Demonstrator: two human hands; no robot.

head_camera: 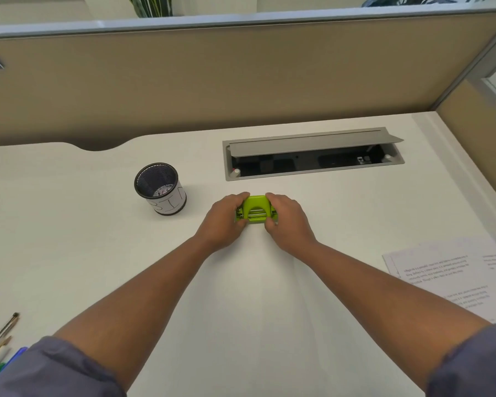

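**Both hands on green hole punch, mid-desk**

Head view; containers first: black mesh cup [161, 188] stands upright on the white desk [69, 239], left of centre; a white paper band with handwritten letters wraps its lower half; something pale lies at its bottom, too small to tell what; no pens stand in it. Recessed cable box [315, 170] is set into the desk at the far right of centre; its grey lid [312, 144] is tilted up along the far edge; the inside is dark, with blocky black shapes and a small white part at each end, not clear enough to name.

Green hole punch [254, 210] sits on the desk at centre, between cup and cable box but nearer the person; well apart from both. Left hand [225, 222] grips its left end, fingers curled over the far edge, thumb on the near side; right hand [288, 222] grips the right end the same way; only the middle of the punch shows between them.

Printed sheets [455, 273] lie on the desk at the right edge, well apart from the hands; pens [0, 348] lie loose at the lower left corner; rolled grey sleeves [55, 368] at both elbows.
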